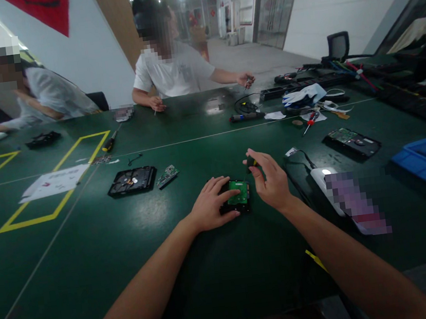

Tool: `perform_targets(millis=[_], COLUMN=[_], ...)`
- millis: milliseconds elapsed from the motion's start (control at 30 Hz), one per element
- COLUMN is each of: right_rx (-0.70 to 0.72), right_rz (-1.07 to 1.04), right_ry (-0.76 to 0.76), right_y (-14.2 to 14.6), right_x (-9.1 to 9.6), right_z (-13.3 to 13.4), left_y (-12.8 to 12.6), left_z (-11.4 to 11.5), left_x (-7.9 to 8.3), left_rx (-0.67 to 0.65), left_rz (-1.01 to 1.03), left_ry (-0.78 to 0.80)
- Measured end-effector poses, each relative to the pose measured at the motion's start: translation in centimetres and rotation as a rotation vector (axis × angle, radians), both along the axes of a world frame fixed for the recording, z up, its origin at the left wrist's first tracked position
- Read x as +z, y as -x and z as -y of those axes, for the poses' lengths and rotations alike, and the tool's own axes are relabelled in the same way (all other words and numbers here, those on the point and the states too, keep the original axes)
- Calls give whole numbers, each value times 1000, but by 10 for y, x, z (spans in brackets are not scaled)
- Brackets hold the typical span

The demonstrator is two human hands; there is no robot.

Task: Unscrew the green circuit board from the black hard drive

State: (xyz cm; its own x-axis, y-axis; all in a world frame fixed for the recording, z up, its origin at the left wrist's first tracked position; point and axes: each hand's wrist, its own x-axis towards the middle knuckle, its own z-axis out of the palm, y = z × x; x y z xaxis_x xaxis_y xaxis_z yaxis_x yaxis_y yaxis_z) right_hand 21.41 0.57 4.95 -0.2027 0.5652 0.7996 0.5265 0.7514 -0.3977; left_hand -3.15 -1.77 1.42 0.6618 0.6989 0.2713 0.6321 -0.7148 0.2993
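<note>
Hard drive [243,193] lies on the green table [141,272], directly in front of the person, circuit board facing up. The left hand [211,203] rests across it, fingers spread; one fingertip touches the green board and the thumb lies along the near edge. The right hand [272,180] is raised just beside the drive, pinching a dark-handled tool [251,162] between thumb and fingers (the tool's tip cannot be made out).

To the left of the drive lie a loose circuit board [167,175] and, just beside it, an open drive [133,180] with its underside or interior exposed. Farther left, a paper sheet [55,182] overlaps yellow tape marking [34,223].

To the right, a white device [322,182] lies near the right forearm. Beyond it are another drive [353,143] and a blue tray [425,154]. A red-handled screwdriver [311,120] lies near the gloves [304,95]. Across the table, a co-worker [172,76] sits in a white shirt.
</note>
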Motion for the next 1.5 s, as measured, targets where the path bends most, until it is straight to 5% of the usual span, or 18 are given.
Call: perform_targets(millis=[1500], right_rx=[-77], right_rz=[-18], right_ry=[-86], right_y=[-2], right_x=[0], right_z=[0], left_y=[0], left_z=[1], left_x=[3], left_rx=[-2], left_rz=[-6], left_ry=[7])
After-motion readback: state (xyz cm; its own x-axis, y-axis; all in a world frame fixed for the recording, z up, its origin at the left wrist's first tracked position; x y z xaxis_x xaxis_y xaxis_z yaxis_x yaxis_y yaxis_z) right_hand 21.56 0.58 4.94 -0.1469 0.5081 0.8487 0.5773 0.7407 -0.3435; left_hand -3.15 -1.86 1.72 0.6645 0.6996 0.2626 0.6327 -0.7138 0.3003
